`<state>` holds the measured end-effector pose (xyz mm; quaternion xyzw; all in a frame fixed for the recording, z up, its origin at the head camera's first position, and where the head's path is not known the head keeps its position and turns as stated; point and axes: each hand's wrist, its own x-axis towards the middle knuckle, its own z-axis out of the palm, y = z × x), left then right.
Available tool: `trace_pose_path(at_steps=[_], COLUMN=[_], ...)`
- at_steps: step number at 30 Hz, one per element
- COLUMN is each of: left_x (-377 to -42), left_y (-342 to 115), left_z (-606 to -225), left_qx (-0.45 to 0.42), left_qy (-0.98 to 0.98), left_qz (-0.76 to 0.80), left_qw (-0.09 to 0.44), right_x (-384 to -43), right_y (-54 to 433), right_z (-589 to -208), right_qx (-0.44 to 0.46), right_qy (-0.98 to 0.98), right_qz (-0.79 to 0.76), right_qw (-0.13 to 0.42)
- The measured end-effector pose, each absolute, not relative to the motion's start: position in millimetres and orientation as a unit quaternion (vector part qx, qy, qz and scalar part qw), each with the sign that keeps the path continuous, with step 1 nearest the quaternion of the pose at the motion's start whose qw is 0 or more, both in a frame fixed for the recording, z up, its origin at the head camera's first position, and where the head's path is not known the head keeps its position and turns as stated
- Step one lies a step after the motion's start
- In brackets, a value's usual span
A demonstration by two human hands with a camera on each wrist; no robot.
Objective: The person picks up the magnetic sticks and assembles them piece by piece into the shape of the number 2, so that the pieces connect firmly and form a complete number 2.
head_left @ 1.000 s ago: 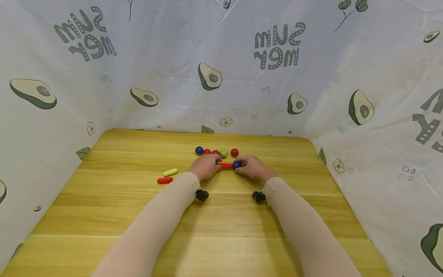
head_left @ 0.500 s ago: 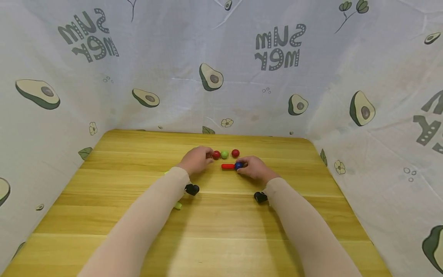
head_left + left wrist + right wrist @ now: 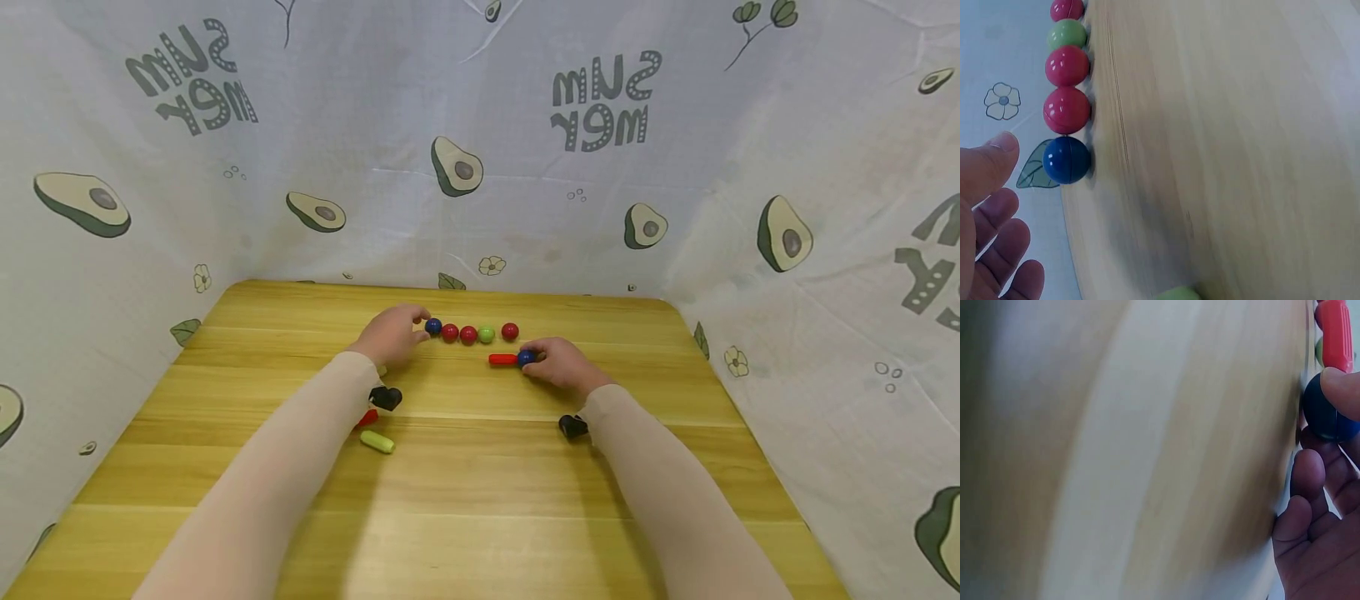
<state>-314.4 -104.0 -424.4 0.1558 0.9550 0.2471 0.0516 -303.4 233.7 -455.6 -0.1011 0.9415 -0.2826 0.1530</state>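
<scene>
My right hand [image 3: 558, 364] pinches a dark blue ball [image 3: 527, 358] between thumb and fingers. A ribbed red rod [image 3: 503, 360] sticks out from that ball toward the left; the right wrist view shows the rod's end [image 3: 1337, 334] against the ball. My left hand [image 3: 392, 333] holds nothing, its thumb and fingers spread beside another blue ball [image 3: 433, 327] at the left end of a row. In the left wrist view a gap shows between the thumb [image 3: 1004, 142] and this blue ball [image 3: 1066, 160].
Right of that ball, two red balls [image 3: 459, 333], a green ball [image 3: 486, 334] and, slightly apart, another red ball [image 3: 510, 332] continue the row. A yellow-green rod [image 3: 377, 442] and a partly hidden red rod [image 3: 367, 419] lie beside the left forearm. A printed cloth [image 3: 525, 225] stands behind the table.
My left hand has let go of the red rod and moved left and back to the row's end, uncovering its balls. My right hand has shifted slightly right with the blue ball and red rod.
</scene>
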Motion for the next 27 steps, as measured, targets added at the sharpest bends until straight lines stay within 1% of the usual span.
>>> trace_pose_path(at_steps=[6,14,19,27], left_x=[-317.9,-321.7,-326.3,-331.7], left_y=[-111.3,-113.1,-110.0,-99.0], left_z=[-429.3,-436.2,-439.8,-439.6], left_qx=[0.141,0.119,0.122,0.140], left_qy=[0.957,0.953,0.950,0.952], left_qz=[0.246,0.267,0.275,0.257], left_qw=[0.055,0.075,0.086,0.086], right_x=[-302.7,-302.2,-302.5,-300.8], right_y=[236.4,237.5,238.2,237.3], right_z=[-456.1,-455.5,-455.6,-453.4], right_qx=[-0.095,-0.080,-0.080,-0.082], right_qy=[0.939,0.935,0.935,0.937], right_qz=[-0.289,-0.301,-0.300,-0.293], right_qw=[0.160,0.168,0.169,0.170])
